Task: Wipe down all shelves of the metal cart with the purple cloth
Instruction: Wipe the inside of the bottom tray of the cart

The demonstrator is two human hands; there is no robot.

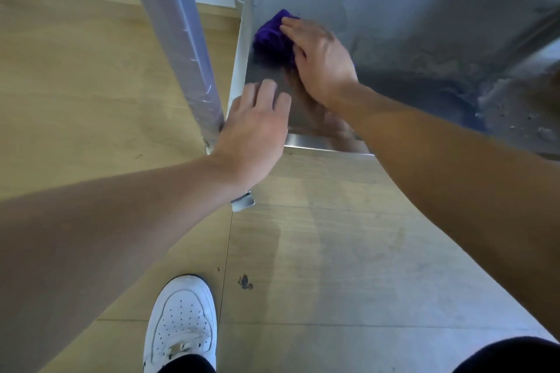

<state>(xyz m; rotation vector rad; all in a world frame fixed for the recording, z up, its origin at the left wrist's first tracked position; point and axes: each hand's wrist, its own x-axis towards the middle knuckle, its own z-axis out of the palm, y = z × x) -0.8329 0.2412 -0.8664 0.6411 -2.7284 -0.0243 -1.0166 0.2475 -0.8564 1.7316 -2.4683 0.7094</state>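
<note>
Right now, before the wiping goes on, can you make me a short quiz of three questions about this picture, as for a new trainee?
1. Which hand presses the purple cloth onto the shelf?
A) the left one
B) the right one
C) both together
2. True or false: the left hand holds a spray bottle.
3. Fill in the gap: the shoe on the floor is ___ in colour.

Key
1. B: the right hand lies flat on the cloth.
2. False: it rests on the near corner of the shelf and holds nothing.
3. White.
</note>
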